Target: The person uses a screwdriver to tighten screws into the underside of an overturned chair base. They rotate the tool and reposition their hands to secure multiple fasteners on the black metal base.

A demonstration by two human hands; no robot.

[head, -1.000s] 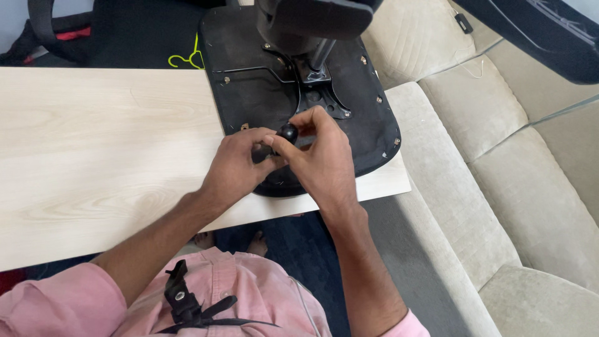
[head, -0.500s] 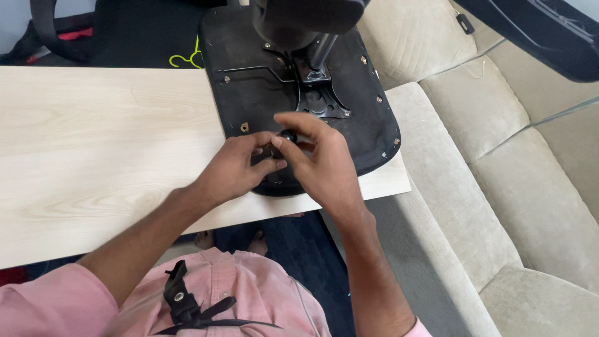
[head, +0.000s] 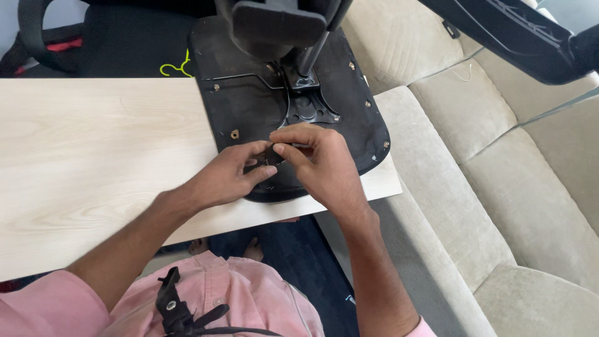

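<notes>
Pinching a small black part (head: pixel 269 154) between them, both hands meet over the near edge of an upturned chair seat (head: pixel 249 118). The left hand (head: pixel 228 178) holds it with thumb and forefinger from the near side; the right hand (head: pixel 321 162) closes its fingertips on it from the far side, the other fingers curled. What the part is cannot be told, as the fingers hide most of it.

The seat lies underside up on the pale wooden desk (head: pixel 93 143), its near-right edge hanging over the desk's corner. A metal plate (head: pixel 306 106) is bolted at its middle, with a wire lever (head: pixel 240 78) running left and a column (head: pixel 312 53) rising toward the camera. Bolt holes dot the rim. A beige sofa (head: pixel 499 175) stands to the right; another black chair part (head: pixel 499 31) crosses above it.

The part could likely slip from the fingertips and drop to the floor or between desk and sofa, since the grip is only a light pinch at the overhang. Pressing down there might also tip the seat.
</notes>
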